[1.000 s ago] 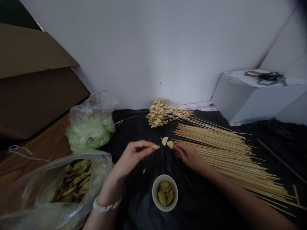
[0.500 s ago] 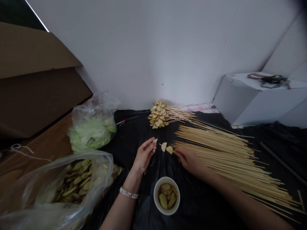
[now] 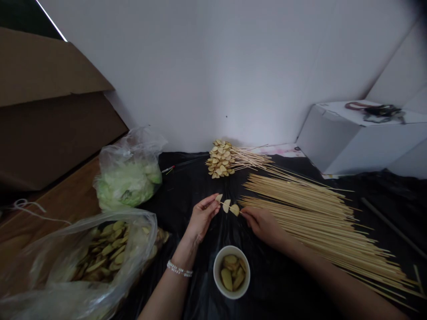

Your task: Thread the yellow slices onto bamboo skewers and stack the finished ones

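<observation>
Between the fingers of my left hand is a pale potato slice, at the tip of a thin wooden skewer. My right hand pinches that skewer near its loaded part. Two more slices, one half-round and one rounder, are threaded on it between my hands. Below them stands a white cup with several slices inside. Farther back lies a pile of loaded skewers, their slices bunched at the left end.
Many bare skewers lie spread on the right over black plastic sheeting. An open clear bag of slices and a bag of pale green vegetable are at left. A cardboard box and a white box flank the wall.
The slice in my left hand has met the skewer tip, where a gap showed before. The skewer has shifted slightly left; my right hand has hardly moved.
</observation>
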The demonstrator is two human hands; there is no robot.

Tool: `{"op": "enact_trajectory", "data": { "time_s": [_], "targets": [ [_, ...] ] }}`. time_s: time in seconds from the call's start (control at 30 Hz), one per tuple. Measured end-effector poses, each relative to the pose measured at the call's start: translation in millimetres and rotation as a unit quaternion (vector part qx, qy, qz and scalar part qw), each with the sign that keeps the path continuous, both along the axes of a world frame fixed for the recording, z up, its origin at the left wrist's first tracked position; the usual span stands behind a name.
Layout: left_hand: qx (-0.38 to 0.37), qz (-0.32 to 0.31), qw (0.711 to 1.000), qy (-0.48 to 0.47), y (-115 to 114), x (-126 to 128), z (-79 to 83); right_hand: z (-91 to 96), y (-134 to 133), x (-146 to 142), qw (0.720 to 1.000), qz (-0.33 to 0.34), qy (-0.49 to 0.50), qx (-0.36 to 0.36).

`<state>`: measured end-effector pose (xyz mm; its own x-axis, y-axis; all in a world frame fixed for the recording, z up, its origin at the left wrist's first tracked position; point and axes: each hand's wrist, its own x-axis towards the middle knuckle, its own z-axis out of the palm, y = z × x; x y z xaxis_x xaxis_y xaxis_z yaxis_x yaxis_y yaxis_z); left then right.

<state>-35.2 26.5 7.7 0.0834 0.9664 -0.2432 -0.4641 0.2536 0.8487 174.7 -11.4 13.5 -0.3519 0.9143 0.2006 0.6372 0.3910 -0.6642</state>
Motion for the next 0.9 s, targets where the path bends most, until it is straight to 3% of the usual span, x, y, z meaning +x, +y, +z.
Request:
{"op": "enact_trajectory", "data": {
  "time_s": [0.9],
  "targets": [
    [0.036,-0.018,0.996,0.085,-4.5,4.6,-1.1,-3.6,-1.9,-2.0,0.999,-0.006,-0.037,-0.002]
  ]
}}
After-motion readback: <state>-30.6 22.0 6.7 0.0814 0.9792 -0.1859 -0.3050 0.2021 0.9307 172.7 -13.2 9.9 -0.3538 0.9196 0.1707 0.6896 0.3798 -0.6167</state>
